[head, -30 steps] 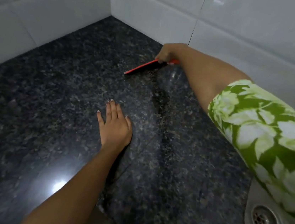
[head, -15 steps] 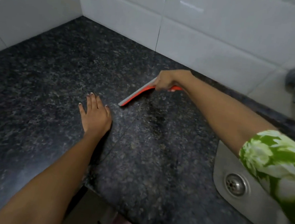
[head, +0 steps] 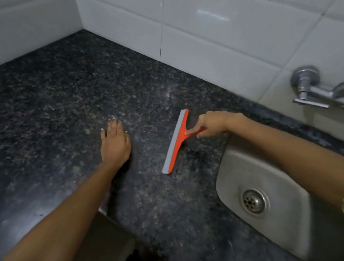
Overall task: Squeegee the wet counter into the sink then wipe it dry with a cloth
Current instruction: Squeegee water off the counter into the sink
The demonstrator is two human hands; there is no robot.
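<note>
An orange squeegee [head: 175,144] with a grey blade rests on the dark speckled granite counter [head: 62,99], just left of the steel sink [head: 268,185]. My right hand [head: 213,123] grips its handle, forefinger stretched along it toward the blade. My left hand [head: 115,143] lies flat on the counter, palm down, fingers together, to the left of the blade. The sink's round drain [head: 253,201] shows in its floor. No cloth is in view.
White tiled walls [head: 201,25] enclose the counter at the back and left. A chrome wall tap [head: 331,93] juts out above the sink. The counter's front edge [head: 113,216] has a notch near my left forearm.
My right hand has dragged the squeegee from the back wall across the counter toward the sink. The view has swung right, showing sink and tap. My left hand stays pressed flat.
</note>
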